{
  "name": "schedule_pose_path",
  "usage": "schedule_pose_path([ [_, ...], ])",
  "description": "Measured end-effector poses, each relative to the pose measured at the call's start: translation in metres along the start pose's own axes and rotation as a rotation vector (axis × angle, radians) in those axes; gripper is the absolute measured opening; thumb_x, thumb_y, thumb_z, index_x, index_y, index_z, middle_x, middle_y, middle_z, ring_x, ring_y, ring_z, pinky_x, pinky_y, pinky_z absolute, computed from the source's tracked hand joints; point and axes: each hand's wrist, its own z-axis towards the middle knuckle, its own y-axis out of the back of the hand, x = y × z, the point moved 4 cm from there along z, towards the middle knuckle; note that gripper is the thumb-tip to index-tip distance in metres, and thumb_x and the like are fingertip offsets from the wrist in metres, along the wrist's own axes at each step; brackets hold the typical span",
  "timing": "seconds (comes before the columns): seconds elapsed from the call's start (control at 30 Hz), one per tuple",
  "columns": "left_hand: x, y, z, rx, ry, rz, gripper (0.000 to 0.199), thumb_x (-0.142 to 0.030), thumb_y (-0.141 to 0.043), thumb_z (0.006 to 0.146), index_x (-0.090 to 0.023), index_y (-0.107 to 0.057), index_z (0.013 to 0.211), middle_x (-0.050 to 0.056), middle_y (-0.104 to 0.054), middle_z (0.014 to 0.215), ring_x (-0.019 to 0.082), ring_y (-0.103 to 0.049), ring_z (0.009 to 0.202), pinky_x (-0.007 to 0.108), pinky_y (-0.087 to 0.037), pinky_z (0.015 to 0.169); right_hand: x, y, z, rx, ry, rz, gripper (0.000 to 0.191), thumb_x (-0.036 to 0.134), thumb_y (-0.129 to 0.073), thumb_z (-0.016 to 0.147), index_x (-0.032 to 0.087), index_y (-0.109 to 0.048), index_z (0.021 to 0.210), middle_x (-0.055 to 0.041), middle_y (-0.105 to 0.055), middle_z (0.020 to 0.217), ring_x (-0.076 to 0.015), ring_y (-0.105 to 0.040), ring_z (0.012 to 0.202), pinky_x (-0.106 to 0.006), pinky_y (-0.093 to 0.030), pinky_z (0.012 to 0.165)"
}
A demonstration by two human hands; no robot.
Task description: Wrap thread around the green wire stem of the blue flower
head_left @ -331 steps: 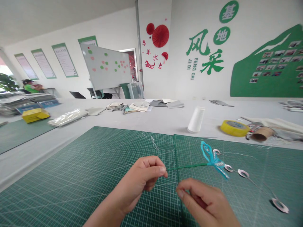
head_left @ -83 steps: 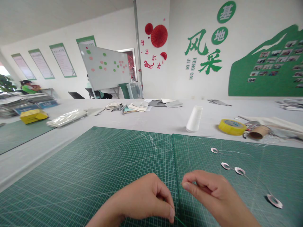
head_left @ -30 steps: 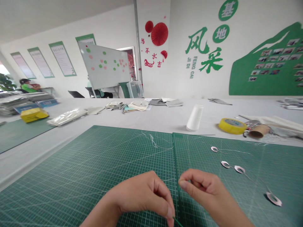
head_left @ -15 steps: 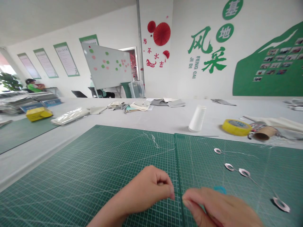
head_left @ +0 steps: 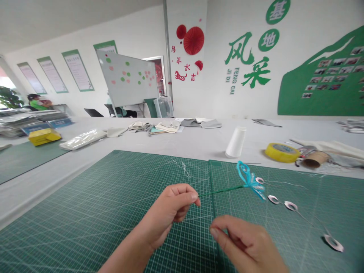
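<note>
My left hand (head_left: 174, 203) pinches the end of a thin green stem between thumb and forefinger. At the stem's far end, pointing right, is a bright blue looped craft flower (head_left: 248, 181), somewhat like a butterfly, with whitish glints on its lower petals. Closer to me, my right hand (head_left: 244, 242) has thumb and forefinger pinched together, apart from the stem; whatever sits between those fingertips is too small to make out. Both hands are over the green cutting mats (head_left: 136, 178). Small white oval rings with dark centres (head_left: 291, 206) and thin wires lie right of the flower.
A white thread cone (head_left: 236, 142) stands behind the mats. Rightward are a yellow tape roll (head_left: 282, 152) and a cardboard tube (head_left: 315, 159). Loose thread (head_left: 185, 169) lies on the mat. Fabric pieces (head_left: 169, 126), a plastic-wrapped packet (head_left: 83, 139) and a yellow box (head_left: 44, 136) sit farther back.
My left hand has risen and turned, bringing the blue flower and its green stem into full view; before, only a bit of blue showed behind my right hand. My right hand has shifted slightly left.
</note>
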Motion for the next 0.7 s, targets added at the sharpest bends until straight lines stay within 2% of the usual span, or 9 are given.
schedule_pose_path([
  [0.13,0.001,-0.004,-0.002,0.123,0.050,-0.113,0.016,-0.024,-0.062,0.082,-0.015,-0.064,0.069,-0.011,-0.028,0.044,0.006,-0.015,0.041,0.022,-0.011,0.042,-0.021,-0.009,0.006,0.082,-0.200,0.151,0.027,0.034,-0.050,0.090,0.022,-0.062,0.069,0.0070,-0.035,0.054,-0.0117,-0.036,0.050,-0.023,-0.028,0.049],
  [0.2,0.001,-0.007,-0.003,0.195,0.090,-0.101,0.014,-0.022,-0.064,0.078,-0.014,-0.066,0.068,-0.008,-0.040,0.045,0.005,-0.018,0.041,0.022,-0.012,0.041,-0.030,-0.012,0.008,0.114,-0.251,0.241,0.028,0.037,-0.051,0.089,0.020,-0.063,0.070,0.0065,-0.035,0.055,-0.0119,-0.033,0.052,-0.024,-0.026,0.049],
  [0.27,0.002,-0.010,-0.006,0.269,0.133,-0.035,0.010,-0.019,-0.065,0.074,-0.014,-0.069,0.067,-0.003,-0.056,0.054,0.005,-0.023,0.041,0.022,-0.014,0.041,-0.036,-0.013,0.009,0.128,-0.274,0.308,0.029,0.040,-0.053,0.087,0.019,-0.065,0.071,0.0055,-0.038,0.057,-0.0124,-0.033,0.054,-0.025,-0.026,0.051],
  [0.33,0.003,-0.013,-0.009,0.348,0.167,0.066,0.007,-0.017,-0.065,0.071,-0.015,-0.071,0.067,-0.001,-0.066,0.063,0.005,-0.028,0.043,0.021,-0.017,0.041,-0.039,-0.012,0.009,0.132,-0.290,0.347,0.029,0.041,-0.055,0.085,0.018,-0.066,0.072,0.0054,-0.038,0.057,-0.0128,-0.033,0.055,-0.026,-0.025,0.051],
  [0.5,0.007,-0.018,-0.016,0.531,0.219,0.201,0.009,-0.018,-0.066,0.071,-0.020,-0.073,0.067,-0.005,-0.064,0.060,0.007,-0.049,0.055,0.019,-0.036,0.056,-0.035,-0.010,0.009,0.195,-0.306,0.373,0.029,0.043,-0.055,0.083,0.018,-0.064,0.070,0.0061,-0.036,0.055,-0.0129,-0.032,0.054,-0.026,-0.026,0.052],
  [0.7,0.014,-0.016,-0.014,0.544,0.223,0.338,0.012,-0.016,-0.064,0.072,-0.022,-0.074,0.066,-0.006,-0.063,0.061,0.007,-0.049,0.055,0.019,-0.037,0.056,-0.029,0.002,0.009,0.201,-0.307,0.351,0.029,0.044,-0.055,0.084,0.019,-0.063,0.071,0.0055,-0.038,0.058,-0.0129,-0.034,0.055,-0.025,-0.028,0.053],
])
